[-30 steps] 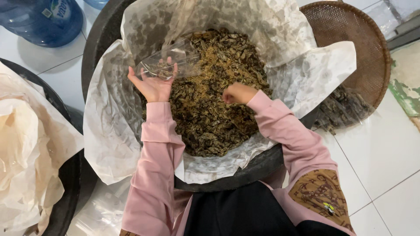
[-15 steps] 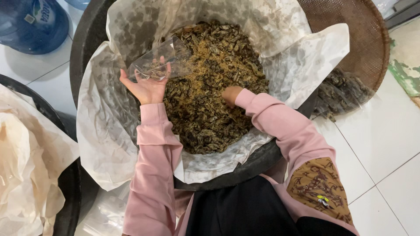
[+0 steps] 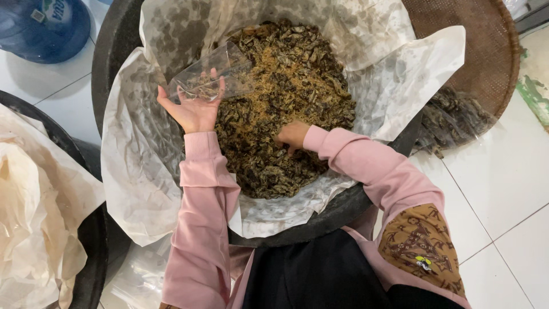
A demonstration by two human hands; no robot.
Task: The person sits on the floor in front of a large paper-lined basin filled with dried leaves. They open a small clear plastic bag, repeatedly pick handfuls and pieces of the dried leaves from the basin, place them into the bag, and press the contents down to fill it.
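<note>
A large black basin [image 3: 111, 51] lined with stained white paper [image 3: 137, 160] holds a heap of dark dried crispy pieces mixed with golden crumbs [image 3: 286, 86]. My left hand [image 3: 194, 111] holds a clear plastic bag [image 3: 214, 74] open at the heap's left edge, with a few pieces inside. My right hand [image 3: 293, 136] is dug into the pieces near the heap's middle, fingers curled down among them. Both arms wear pink sleeves.
A round woven tray [image 3: 486, 51] lies under the basin at the right, with dark pieces [image 3: 452, 120] on it. A second paper-lined black basin [image 3: 40, 217] sits at the left. A blue water jug [image 3: 43, 28] stands top left on white floor tiles.
The view has shifted slightly. My left hand keeps holding the bag open, while my right hand has sunk lower into the heap.
</note>
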